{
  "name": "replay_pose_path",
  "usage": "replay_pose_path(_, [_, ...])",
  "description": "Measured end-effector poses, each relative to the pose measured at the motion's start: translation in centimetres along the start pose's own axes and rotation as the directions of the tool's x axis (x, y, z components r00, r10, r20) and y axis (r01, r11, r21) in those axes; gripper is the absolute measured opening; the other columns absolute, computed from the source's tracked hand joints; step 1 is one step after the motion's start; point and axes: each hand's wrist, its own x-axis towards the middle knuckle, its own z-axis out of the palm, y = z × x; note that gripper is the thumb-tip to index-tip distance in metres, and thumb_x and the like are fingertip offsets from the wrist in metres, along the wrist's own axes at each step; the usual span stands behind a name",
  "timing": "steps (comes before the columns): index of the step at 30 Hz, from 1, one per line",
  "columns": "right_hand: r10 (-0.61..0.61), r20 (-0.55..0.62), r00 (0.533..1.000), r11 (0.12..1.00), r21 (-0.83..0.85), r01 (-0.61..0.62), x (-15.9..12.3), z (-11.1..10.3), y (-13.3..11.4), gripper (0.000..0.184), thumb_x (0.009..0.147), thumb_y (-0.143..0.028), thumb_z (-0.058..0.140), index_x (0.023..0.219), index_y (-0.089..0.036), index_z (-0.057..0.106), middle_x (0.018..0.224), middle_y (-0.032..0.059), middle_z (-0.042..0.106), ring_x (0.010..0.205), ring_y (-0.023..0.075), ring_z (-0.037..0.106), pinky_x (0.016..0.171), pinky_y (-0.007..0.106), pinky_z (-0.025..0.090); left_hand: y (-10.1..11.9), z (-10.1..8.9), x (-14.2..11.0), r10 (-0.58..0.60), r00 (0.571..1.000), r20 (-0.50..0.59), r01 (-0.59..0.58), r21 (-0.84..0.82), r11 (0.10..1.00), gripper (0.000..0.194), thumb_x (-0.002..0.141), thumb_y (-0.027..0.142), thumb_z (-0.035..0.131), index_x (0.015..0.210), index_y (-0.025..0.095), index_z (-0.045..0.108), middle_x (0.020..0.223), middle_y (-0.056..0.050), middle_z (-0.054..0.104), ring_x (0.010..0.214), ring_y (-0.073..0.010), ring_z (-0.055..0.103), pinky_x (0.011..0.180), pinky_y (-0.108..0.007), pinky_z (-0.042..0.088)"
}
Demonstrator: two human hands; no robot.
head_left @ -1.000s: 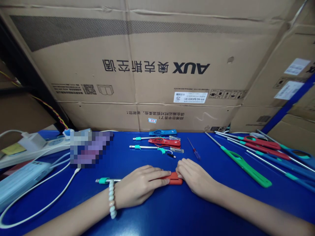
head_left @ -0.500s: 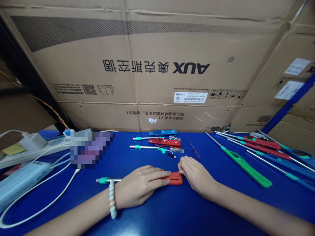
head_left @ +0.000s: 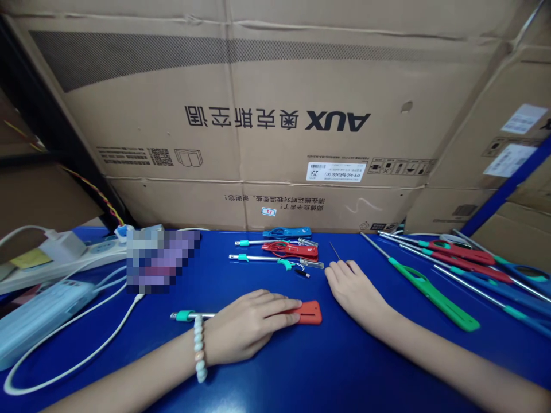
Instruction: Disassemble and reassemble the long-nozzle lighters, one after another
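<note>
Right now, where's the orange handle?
In the head view, the orange handle lies on the blue table, below centre and slightly right, partly under the left hand, its uncovered end on the side towards the right hand.

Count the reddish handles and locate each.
4: an orange-red handle partly under the left hand, an open red shell at back centre, a farther red handle and a nearer red handle toward the right. Others may be hidden.

The near, flat plastic handle is orange-red, the ring-shaped collar mint green, the round-beaded bracelet pale aqua (one bead peach). The smooth tabletop is blue; the far cardboard box, brown with a dark mesh-patterned band.
</note>
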Motion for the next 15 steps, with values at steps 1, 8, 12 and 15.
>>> replay_pose_path(1, [-0.007,0.006,1.0,1.0,-0.006,0.007,-0.02,0.0,0.01,0.024,0.087,0.0,0.038,0.091,-0.014,0.057,0.09,0.0136,0.063,0.085,0.026,0.057,0.081,0.04,0.04,0.02,0.0,0.01,0.0,1.0,0.003,0.0,0.0,1.0,0.045,0.09,0.008,0.041,0.134,0.021,0.043,0.138,-0.008,0.049,0.118,-0.0238,0.052,0.096,-0.04,0.046])
replay_pose_path(8, [-0.06,0.038,0.997,0.996,-0.066,0.063,0.1,-0.17,-0.04,0.023,0.085,0.002,0.039,0.086,-0.014,0.056,0.086,0.0127,0.062,0.081,0.0252,0.057,0.081,0.041,0.04,-0.14,0.15,0.05,-0.002,1.0,0.011,0.002,0.006,1.0,0.047,0.091,0.008,0.039,0.135,0.021,0.041,0.139,-0.007,0.048,0.121,-0.0234,0.05,0.098,-0.04,0.045])
replay_pose_path(12, [-0.06,0.009,0.998,0.997,-0.056,0.061,0.11,-0.05,0.02,0.024,0.086,0.001,0.037,0.087,-0.015,0.056,0.087,0.012,0.063,0.081,0.0248,0.057,0.081,0.041,0.041,-0.22,0.27,-0.08,-0.01,0.999,0.034,0.009,0.03,1.0,0.057,0.084,0.002,0.039,0.138,0.022,0.038,0.141,-0.006,0.046,0.124,-0.0241,0.047,0.1,-0.041,0.043])
replay_pose_path(15, [-0.059,-0.007,0.998,0.997,-0.043,0.059,0.1,-0.02,0.04,0.025,0.086,0.001,0.036,0.089,-0.015,0.056,0.088,0.0117,0.063,0.082,0.0244,0.057,0.082,0.041,0.041,-0.1,0.25,-0.05,-0.027,0.999,0.037,0.025,0.044,0.999,0.055,0.086,0.003,0.039,0.137,0.022,0.039,0.141,-0.006,0.046,0.123,-0.0238,0.048,0.099,-0.041,0.044])
